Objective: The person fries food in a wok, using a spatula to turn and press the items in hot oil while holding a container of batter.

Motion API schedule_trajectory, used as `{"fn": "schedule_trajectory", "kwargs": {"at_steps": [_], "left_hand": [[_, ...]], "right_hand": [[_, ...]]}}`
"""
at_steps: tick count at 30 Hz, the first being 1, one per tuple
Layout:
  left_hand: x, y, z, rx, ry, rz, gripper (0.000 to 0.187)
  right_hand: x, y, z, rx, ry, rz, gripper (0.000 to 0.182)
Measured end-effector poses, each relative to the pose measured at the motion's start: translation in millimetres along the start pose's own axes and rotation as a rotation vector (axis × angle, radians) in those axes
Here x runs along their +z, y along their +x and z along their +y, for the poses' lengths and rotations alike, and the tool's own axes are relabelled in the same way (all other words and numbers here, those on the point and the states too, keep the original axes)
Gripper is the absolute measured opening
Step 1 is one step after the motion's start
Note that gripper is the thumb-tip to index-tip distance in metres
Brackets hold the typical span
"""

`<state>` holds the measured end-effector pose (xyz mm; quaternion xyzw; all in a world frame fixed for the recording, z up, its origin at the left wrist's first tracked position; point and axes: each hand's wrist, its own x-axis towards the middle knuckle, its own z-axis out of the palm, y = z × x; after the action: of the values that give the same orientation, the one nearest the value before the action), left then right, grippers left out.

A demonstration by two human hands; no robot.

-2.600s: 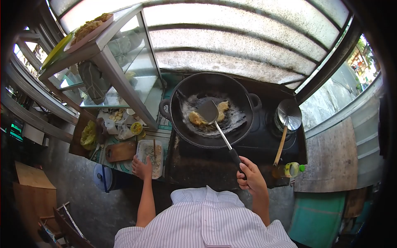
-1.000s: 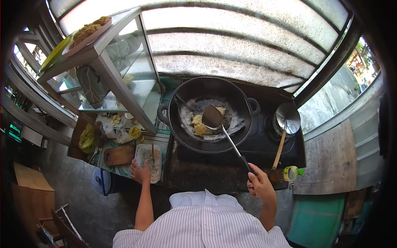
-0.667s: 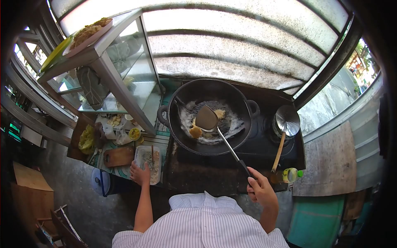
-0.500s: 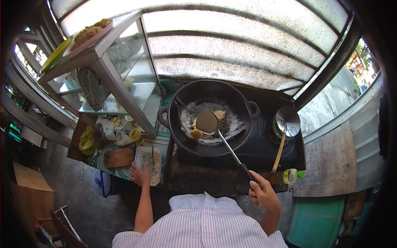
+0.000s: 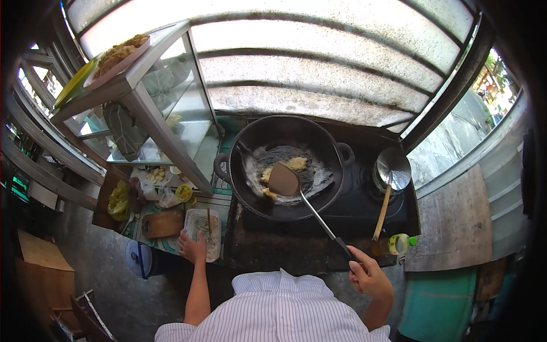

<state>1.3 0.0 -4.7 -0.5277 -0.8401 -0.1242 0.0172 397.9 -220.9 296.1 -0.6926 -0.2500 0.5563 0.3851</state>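
Note:
My right hand (image 5: pixel 369 275) is closed round the black handle of a long metal spatula (image 5: pixel 284 180). The blade lies over the inside of a large black wok (image 5: pixel 290 214), by golden fried pieces (image 5: pixel 296 164) in foamy oil. At the left front edge, my left hand (image 5: pixel 192 247) rests with fingers apart against the side of a white plastic tub (image 5: pixel 213 252). The tub holds a pale mixture and an upright brown stick or handle (image 5: pixel 208 219). Just left of it lies a wooden board (image 5: pixel 163 224).
A glass cabinet (image 5: pixel 154 125) with plates of fried food on top stands at the left. To the right are a pot with a wooden-handled ladle (image 5: pixel 383 211) and a green-capped bottle (image 5: pixel 399 244). A yellow-topped jar (image 5: pixel 184 193) stands behind the board.
The spatula blade has moved slightly down and left within the wok, and my right hand has shifted slightly down and right. My left hand stays by the tub.

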Motion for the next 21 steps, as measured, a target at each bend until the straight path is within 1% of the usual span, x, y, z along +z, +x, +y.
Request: {"fn": "schedule_trajectory", "kwargs": {"at_steps": [4, 7, 9, 10, 12, 13, 15, 16, 19, 21], "left_hand": [[-3, 0, 1, -0.004, -0.003, -0.007, 0.064], [3, 0, -2, -0.003, -0.007, 0.006, 0.064], [-1, 0, 0, -0.007, -0.012, -0.004, 0.064], [-2, 0, 1, -0.01, -0.015, -0.014, 0.065], [-4, -1, 2, -0.009, -0.016, -0.014, 0.065], [-5, -1, 3, -0.011, -0.016, -0.013, 0.065], [-5, -1, 2, -0.011, -0.013, -0.021, 0.065], [-5, -1, 2, -0.013, -0.01, -0.031, 0.065], [-5, 0, 2, -0.018, -0.014, -0.041, 0.066], [-6, 0, 2, -0.019, -0.015, -0.042, 0.066]], "right_hand": [[-6, -1, 3, -0.001, -0.036, -0.036, 0.042], [-8, -1, 0, 0.001, -0.047, 0.017, 0.04], [-5, 5, 1, -0.109, -0.105, 0.138, 0.039], [-3, 9, 2, -0.109, -0.105, 0.141, 0.039], [0, 23, 6, -0.192, -0.225, 0.273, 0.037], [1, 31, 9, -0.193, -0.224, 0.274, 0.037], [2, 47, 15, -0.203, -0.235, 0.365, 0.037], [3, 57, 20, -0.203, -0.235, 0.367, 0.037], [6, 74, 24, -0.191, -0.181, 0.412, 0.038], [13, 80, 14, -0.03, 0.096, 0.339, 0.039]]}}
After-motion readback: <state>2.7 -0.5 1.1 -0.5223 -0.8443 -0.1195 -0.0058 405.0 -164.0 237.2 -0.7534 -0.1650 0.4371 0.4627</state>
